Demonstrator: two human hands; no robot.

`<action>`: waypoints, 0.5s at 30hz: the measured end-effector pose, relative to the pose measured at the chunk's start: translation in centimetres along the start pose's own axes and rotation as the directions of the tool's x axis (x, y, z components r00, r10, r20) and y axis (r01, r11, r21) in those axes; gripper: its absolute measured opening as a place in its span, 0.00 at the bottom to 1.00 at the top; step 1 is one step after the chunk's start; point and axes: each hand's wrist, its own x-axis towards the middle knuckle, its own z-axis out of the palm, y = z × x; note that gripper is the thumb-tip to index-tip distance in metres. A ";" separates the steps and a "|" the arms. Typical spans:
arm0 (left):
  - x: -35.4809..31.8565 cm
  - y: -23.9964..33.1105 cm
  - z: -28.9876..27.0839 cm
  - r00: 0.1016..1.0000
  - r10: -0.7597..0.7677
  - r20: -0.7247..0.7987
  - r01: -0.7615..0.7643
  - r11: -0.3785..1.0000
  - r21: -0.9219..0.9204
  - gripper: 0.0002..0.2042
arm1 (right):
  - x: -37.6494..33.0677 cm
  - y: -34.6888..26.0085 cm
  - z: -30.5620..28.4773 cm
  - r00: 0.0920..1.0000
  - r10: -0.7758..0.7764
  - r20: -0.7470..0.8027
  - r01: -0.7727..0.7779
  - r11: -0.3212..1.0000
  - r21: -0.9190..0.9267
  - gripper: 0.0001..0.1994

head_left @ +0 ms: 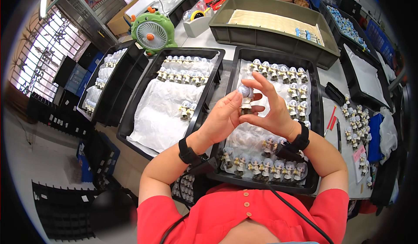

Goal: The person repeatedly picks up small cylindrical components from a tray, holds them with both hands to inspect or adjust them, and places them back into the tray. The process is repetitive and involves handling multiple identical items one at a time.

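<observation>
Over the black tray in front of me, both hands are at a small figurine (246, 99) with pale blue-grey hair, white clothing and a dark lower part. My left hand (221, 115) is closed on it, the thumb against the side of its head. My right hand (273, 109) curves round it from the other side, index finger near the head and thumb near the feet; some of its fingers are behind the figurine. Beneath my hands, the black tray (320, 126) is lined with white sheeting and holds rows of similar figurines (266, 169), partly hidden by my arms.
To the left, another black tray (123, 128) bears figurines on white sheeting. A green fan (153, 31) stands beyond it. An olive bin (274, 43) is at the back. Loose figurines (356, 124), red-handled tools (333, 118) and a black case (334, 93) lie at right.
</observation>
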 end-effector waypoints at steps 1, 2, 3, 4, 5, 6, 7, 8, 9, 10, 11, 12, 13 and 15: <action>0.1 -0.1 -0.1 1.000 -0.004 -0.003 0.004 1.000 -0.009 0.24 | -0.1 0.1 0.0 0.999 0.049 0.006 -0.049 0.998 0.042 0.48; 0.1 -0.1 -0.2 1.000 -0.008 -0.007 0.008 1.000 -0.018 0.24 | -0.1 0.2 0.0 0.999 0.039 0.011 -0.039 0.999 0.031 0.48; 0.1 -0.1 -0.2 1.000 0.004 -0.014 -0.004 1.000 -0.007 0.24 | 0.0 0.4 0.0 0.999 0.030 0.017 -0.030 0.999 0.020 0.48; 0.1 -0.1 -0.1 1.000 0.015 -0.020 -0.015 1.000 0.003 0.24 | 0.0 0.6 0.0 1.000 0.021 0.023 -0.021 1.000 0.009 0.49; 0.1 -0.1 -0.1 0.999 0.026 -0.027 -0.026 1.000 0.013 0.24 | 0.0 0.7 0.0 1.000 0.022 0.020 -0.022 1.000 0.002 0.49; 0.1 -0.1 -0.2 0.999 0.028 -0.028 -0.027 0.999 0.030 0.24 | 0.0 0.7 0.1 1.000 0.022 0.018 -0.022 1.000 -0.006 0.49; 0.1 -0.1 -0.3 0.999 0.030 -0.030 -0.029 0.998 0.047 0.25 | 0.0 0.8 0.1 1.000 0.022 0.015 -0.022 1.000 -0.014 0.49; 0.0 -0.1 -0.4 0.999 0.033 -0.032 -0.031 0.997 0.064 0.26 | 0.0 0.9 0.1 0.999 0.028 0.015 -0.028 1.000 -0.014 0.49; 0.1 -0.2 -0.6 0.999 0.026 -0.033 -0.024 0.999 0.039 0.26 | 0.0 0.9 0.1 0.999 0.033 0.015 -0.033 0.999 -0.014 0.49; 0.2 -0.2 -0.8 0.999 0.019 -0.034 -0.018 1.000 0.013 0.25 | 0.0 1.0 0.2 0.999 0.038 0.015 -0.038 0.999 -0.014 0.49; 0.2 -0.2 -0.9 0.999 0.012 -0.036 -0.012 1.000 -0.012 0.25 | 0.0 1.0 0.2 0.998 0.066 0.014 -0.066 0.998 0.011 0.49; 0.2 -0.2 -0.9 0.999 0.006 -0.046 -0.008 1.000 -0.026 0.24 | -0.1 1.0 0.2 0.995 0.094 0.014 -0.095 0.995 0.036 0.48; 0.2 0.0 -0.8 0.998 0.001 -0.056 -0.003 0.999 -0.041 0.24 | -0.2 1.0 0.2 0.992 0.122 0.014 -0.123 0.991 0.061 0.48; 0.1 0.1 -0.7 0.998 -0.003 -0.058 -0.001 0.998 -0.063 0.23 | -0.2 0.9 0.3 0.991 0.136 0.009 -0.136 0.987 0.081 0.48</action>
